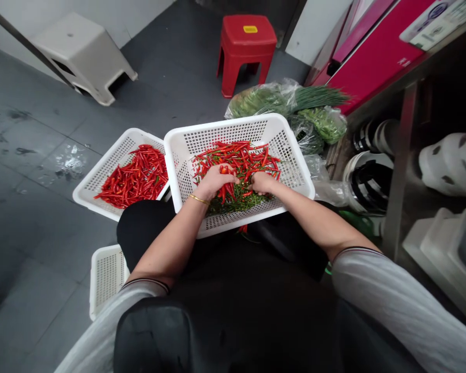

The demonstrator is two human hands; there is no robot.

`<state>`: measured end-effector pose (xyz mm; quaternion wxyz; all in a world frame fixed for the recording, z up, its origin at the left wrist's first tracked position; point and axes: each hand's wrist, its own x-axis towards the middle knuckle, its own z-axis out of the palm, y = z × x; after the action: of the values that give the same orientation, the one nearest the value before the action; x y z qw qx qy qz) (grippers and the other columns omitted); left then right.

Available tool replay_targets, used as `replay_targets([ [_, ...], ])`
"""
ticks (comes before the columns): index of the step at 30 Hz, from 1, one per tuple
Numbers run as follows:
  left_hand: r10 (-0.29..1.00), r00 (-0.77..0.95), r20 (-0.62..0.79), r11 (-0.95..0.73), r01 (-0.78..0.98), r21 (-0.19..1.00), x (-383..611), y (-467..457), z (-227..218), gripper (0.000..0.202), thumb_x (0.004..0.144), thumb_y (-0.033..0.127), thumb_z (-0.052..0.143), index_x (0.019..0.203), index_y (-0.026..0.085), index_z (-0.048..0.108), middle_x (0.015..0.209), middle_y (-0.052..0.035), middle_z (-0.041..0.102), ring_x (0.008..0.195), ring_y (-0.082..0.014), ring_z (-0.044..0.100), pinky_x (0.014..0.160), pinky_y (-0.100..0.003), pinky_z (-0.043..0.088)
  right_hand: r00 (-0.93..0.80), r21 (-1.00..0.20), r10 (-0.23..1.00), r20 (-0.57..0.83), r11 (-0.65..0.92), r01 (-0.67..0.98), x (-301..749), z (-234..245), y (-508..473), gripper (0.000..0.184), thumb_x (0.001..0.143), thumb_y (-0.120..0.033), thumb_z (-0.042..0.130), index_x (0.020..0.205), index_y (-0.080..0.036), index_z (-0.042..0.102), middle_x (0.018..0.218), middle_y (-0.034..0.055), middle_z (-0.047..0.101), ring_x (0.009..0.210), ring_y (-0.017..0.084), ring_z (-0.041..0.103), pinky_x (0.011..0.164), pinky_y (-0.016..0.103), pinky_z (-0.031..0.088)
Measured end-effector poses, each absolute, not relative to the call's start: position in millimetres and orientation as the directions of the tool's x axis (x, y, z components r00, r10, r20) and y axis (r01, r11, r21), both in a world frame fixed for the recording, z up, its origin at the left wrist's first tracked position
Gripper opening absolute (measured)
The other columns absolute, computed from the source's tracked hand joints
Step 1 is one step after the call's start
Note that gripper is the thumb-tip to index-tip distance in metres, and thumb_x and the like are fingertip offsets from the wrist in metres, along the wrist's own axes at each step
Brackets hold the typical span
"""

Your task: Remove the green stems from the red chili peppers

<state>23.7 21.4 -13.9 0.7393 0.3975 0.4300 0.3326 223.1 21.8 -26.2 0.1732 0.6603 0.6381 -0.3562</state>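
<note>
On my lap rests a white perforated basket (225, 126) with red chili peppers (238, 154) on green stems. My left hand (216, 181), a yellow bangle at its wrist, is curled around several red chilies inside this basket. Close beside it, over the pile of loose green stems (238, 203), my right hand (262, 183) has its fingers pinched together; what lies between them is hidden. A second white basket (101, 177) at the left holds a heap of red chilies (137, 176) without visible stems.
A red stool (249, 49) and a pale stool (75, 46) stand farther back. Bagged green vegetables (264, 99) lie behind the lap basket. Another white basket (107, 277) sits on the floor at the left. Shelves with white containers (446, 248) line the right side.
</note>
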Motion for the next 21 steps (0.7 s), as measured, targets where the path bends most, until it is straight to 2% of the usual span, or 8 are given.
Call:
replay_targets([
  [3, 0.835, 0.467, -0.292, 0.310, 0.040, 0.950, 31.7, 14.7, -12.3, 0.020, 0.054, 0.014, 0.072, 0.069, 0.016, 0.059, 0.061, 0.0034, 0.061, 0.058, -0.0108, 0.054, 0.061, -0.025, 0.042, -0.112, -0.340, 0.752, -0.650, -0.156, 0.928, 226.0, -8.6, 22.9, 0.029, 0.079, -0.032, 0.069, 0.055, -0.019, 0.057, 0.043, 0.0005, 0.058, 0.040, 0.012, 0.055, 0.042, 0.023, 0.044],
  [7, 0.840, 0.507, -0.194, 0.092, 0.220, 0.971, 45.3, 7.6, -7.4, 0.017, 0.056, 0.018, 0.074, 0.070, 0.015, 0.065, 0.061, 0.0039, 0.059, 0.059, -0.0105, 0.050, 0.062, -0.025, 0.039, -0.118, -0.546, 0.752, -0.648, -0.351, 0.761, 225.5, 15.9, 24.1, 0.025, 0.074, -0.025, 0.073, 0.056, -0.019, 0.056, 0.045, 0.0002, 0.059, 0.035, 0.011, 0.052, 0.035, 0.021, 0.042],
  [10, 0.881, 0.439, -0.173, 0.058, 0.264, 0.963, 47.6, 6.5, -7.5, 0.016, 0.058, 0.020, 0.075, 0.068, 0.015, 0.064, 0.061, 0.0037, 0.058, 0.060, -0.0114, 0.049, 0.062, -0.026, 0.039, -0.041, -0.620, 0.754, -0.655, -0.506, 0.599, 216.5, 21.1, 20.1, 0.027, 0.075, -0.024, 0.072, 0.056, -0.018, 0.053, 0.039, -0.0025, 0.051, 0.029, 0.008, 0.044, 0.030, 0.020, 0.038],
  [12, 0.889, 0.426, -0.169, 0.056, 0.264, 0.963, 45.8, 5.8, -8.4, 0.016, 0.056, 0.020, 0.076, 0.064, 0.015, 0.062, 0.059, 0.0040, 0.057, 0.059, -0.0111, 0.048, 0.062, -0.026, 0.038, -0.026, -0.654, 0.730, -0.683, -0.595, 0.468, 211.1, 21.8, 16.2, 0.030, 0.079, -0.030, 0.070, 0.057, -0.018, 0.053, 0.039, -0.0030, 0.049, 0.028, 0.008, 0.043, 0.027, 0.020, 0.036],
  [14, 0.875, 0.450, -0.176, 0.093, 0.201, 0.975, 42.5, 5.0, -8.4, 0.020, 0.054, 0.020, 0.077, 0.060, 0.015, 0.059, 0.057, 0.0045, 0.055, 0.059, -0.0102, 0.047, 0.061, -0.025, 0.038, -0.081, -0.691, 0.714, -0.695, -0.633, 0.350, 209.6, 23.0, 12.3, 0.035, 0.083, -0.040, 0.066, 0.059, -0.017, 0.053, 0.041, -0.0018, 0.051, 0.030, 0.008, 0.045, 0.028, 0.019, 0.037],
  [17, 0.854, 0.449, -0.263, 0.311, -0.034, 0.950, 36.4, 6.3, -5.9, 0.021, 0.058, 0.025, 0.078, 0.066, 0.014, 0.061, 0.059, 0.0033, 0.057, 0.057, -0.0100, 0.050, 0.059, -0.025, 0.041, -0.147, -0.805, 0.799, -0.583, -0.545, 0.234, 214.7, 26.3, 5.9, 0.041, 0.085, -0.054, 0.061, 0.069, -0.016, 0.057, 0.054, 0.0012, 0.060, 0.038, 0.008, 0.052, 0.032, 0.018, 0.041],
  [19, 0.829, 0.447, -0.336, 0.459, -0.202, 0.865, 32.6, 9.2, -3.7, 0.023, 0.060, 0.027, 0.077, 0.074, 0.014, 0.064, 0.062, 0.0016, 0.060, 0.057, -0.0105, 0.053, 0.058, -0.025, 0.043, -0.199, -0.863, 0.850, -0.488, -0.437, 0.253, 218.2, 27.1, 0.1, 0.041, 0.081, -0.056, 0.065, 0.077, -0.016, 0.061, 0.069, 0.0031, 0.067, 0.044, 0.007, 0.056, 0.035, 0.016, 0.042],
  [21, 0.804, 0.469, -0.366, 0.532, -0.292, 0.795, 29.9, 12.5, -2.6, 0.025, 0.060, 0.026, 0.078, 0.079, 0.013, 0.066, 0.062, 0.0004, 0.062, 0.056, -0.0109, 0.056, 0.057, -0.026, 0.045, -0.302, -0.877, 0.841, -0.450, -0.353, 0.324, 218.2, 25.5, -7.0, 0.041, 0.077, -0.056, 0.069, 0.078, -0.016, 0.062, 0.073, 0.0030, 0.067, 0.048, 0.008, 0.058, 0.037, 0.017, 0.043],
])
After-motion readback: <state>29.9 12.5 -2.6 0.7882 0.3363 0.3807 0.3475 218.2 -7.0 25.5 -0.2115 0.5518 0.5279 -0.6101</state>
